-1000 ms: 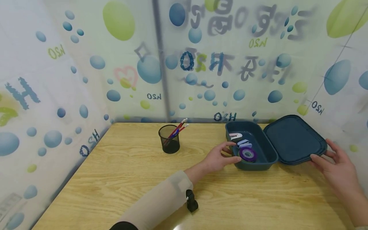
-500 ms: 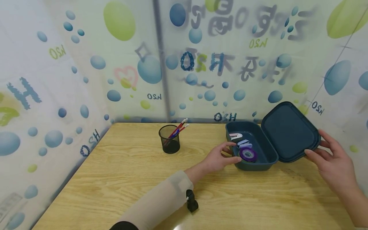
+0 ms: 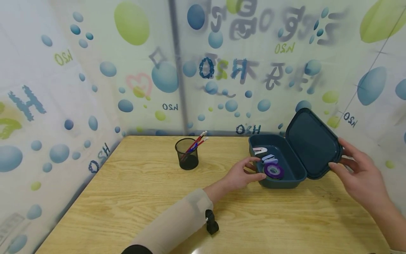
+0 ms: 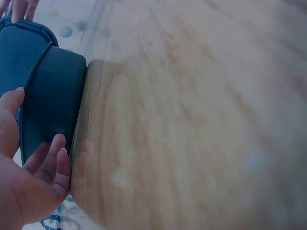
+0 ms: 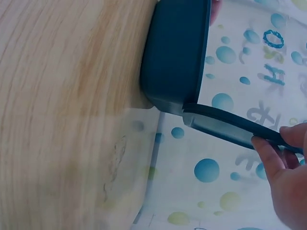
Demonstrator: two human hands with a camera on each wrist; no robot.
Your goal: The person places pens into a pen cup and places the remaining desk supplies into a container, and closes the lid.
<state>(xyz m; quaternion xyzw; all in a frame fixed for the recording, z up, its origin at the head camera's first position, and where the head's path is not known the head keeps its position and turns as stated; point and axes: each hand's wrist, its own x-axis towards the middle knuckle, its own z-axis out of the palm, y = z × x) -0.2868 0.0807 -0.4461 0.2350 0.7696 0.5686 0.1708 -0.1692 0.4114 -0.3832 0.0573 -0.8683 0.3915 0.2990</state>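
A dark blue plastic box (image 3: 282, 183) stands at the table's right side in the head view. Inside lie a white stapler (image 3: 260, 151), a pale purple-blue object (image 3: 269, 159) partly covered, and a purple tape roll (image 3: 273, 170). My left hand (image 3: 239, 173) holds the box's left side; in the left wrist view its thumb is at the rim and the fingers curve against the wall. The matching lid (image 3: 312, 144) joins the box's right edge and stands tilted up. My right hand (image 3: 364, 176) pinches the lid's outer edge, thumb on one face and fingers on the other.
A black mesh pen holder (image 3: 188, 160) with several pencils or pens (image 3: 197, 141) stands left of the box, toward the back of the wooden table (image 3: 127, 197). A patterned curtain (image 3: 222, 116) hangs right behind the table and along both sides.
The lid has swung up and left from a nearly flat position, with my right hand moving along on its edge. My left hand, the box and its contents have stayed put.
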